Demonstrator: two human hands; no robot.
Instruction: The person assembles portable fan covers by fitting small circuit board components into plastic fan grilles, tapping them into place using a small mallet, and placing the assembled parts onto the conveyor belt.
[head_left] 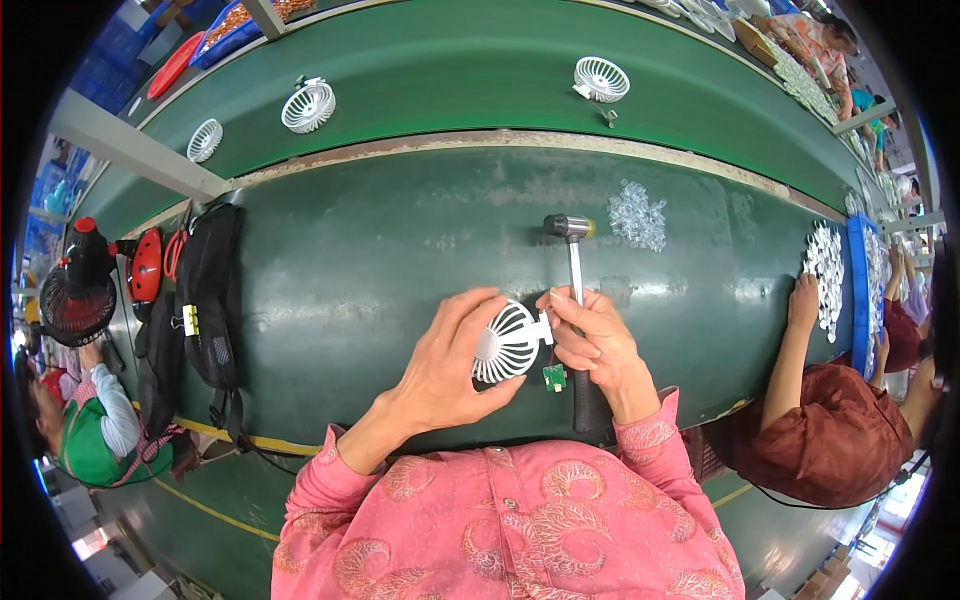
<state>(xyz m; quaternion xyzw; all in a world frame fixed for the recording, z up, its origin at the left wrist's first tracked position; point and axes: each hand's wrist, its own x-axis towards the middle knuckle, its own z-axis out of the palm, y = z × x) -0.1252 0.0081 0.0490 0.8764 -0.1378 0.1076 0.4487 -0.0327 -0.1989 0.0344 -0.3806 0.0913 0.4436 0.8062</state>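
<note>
My left hand (pixel 445 350) is wrapped round a white slatted fan housing (pixel 512 345), fingers over its top and thumb below. At the housing's right side, my right hand (pixel 600 340) pinches near a small white bracket (pixel 546 328) that joins it. Whether the fingertips grip the bracket or a tiny part on it I cannot make out. A small green circuit board (pixel 554 377) hangs by thin wires below my right fingers. Behind and beneath my right hand lies a hammer (pixel 574 262) with a metal shaft, a black and yellowish head, and a dark handle toward me.
Clear plastic pieces (pixel 637 216) lie piled beyond the hammer. A conveyor belt (pixel 450 80) carries several white fan housings (pixel 308 107). On the left are a black bag (pixel 210 300) and a small black fan (pixel 78 300). At right, a co-worker's hand (pixel 803 300) touches white parts (pixel 826 275).
</note>
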